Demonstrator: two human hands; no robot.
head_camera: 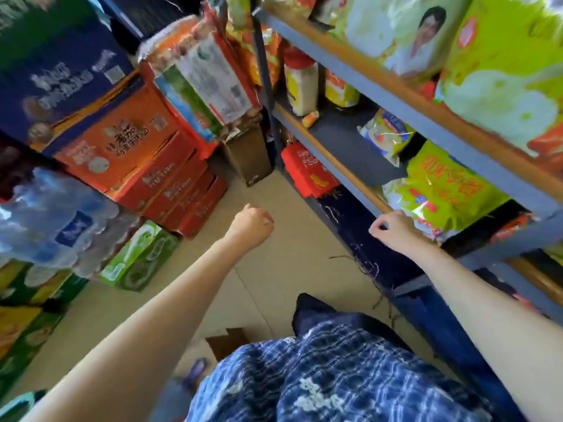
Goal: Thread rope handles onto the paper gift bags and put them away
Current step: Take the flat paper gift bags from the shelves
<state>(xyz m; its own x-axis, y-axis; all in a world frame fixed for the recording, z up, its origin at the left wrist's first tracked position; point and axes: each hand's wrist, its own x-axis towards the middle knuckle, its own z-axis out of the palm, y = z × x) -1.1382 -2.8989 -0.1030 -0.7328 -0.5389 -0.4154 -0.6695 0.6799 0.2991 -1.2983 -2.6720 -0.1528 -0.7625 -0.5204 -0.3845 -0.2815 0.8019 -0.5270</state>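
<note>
step: between bags, none in view | left hand (251,222) fisted, empty | right hand (393,228) curled, empty, shelf (359,181) just beyond | next: likely fetch a bag

The whole view is smeared by motion, so the print on the orange cartons (128,153) stacked far left cannot be read. The dark blue box (58,71) above them is cut off by the top and left edges. The yellow-green sacks (499,74) on the right shelf (396,99) run out past the top and right edges. The left hand (251,222) turns its curled fingers away, hiding anything inside. Whether the right hand (393,228) pinches something is too small to tell. A purple object (196,368) near the person's blue patterned clothing (335,379) is blurred beyond naming.
</note>
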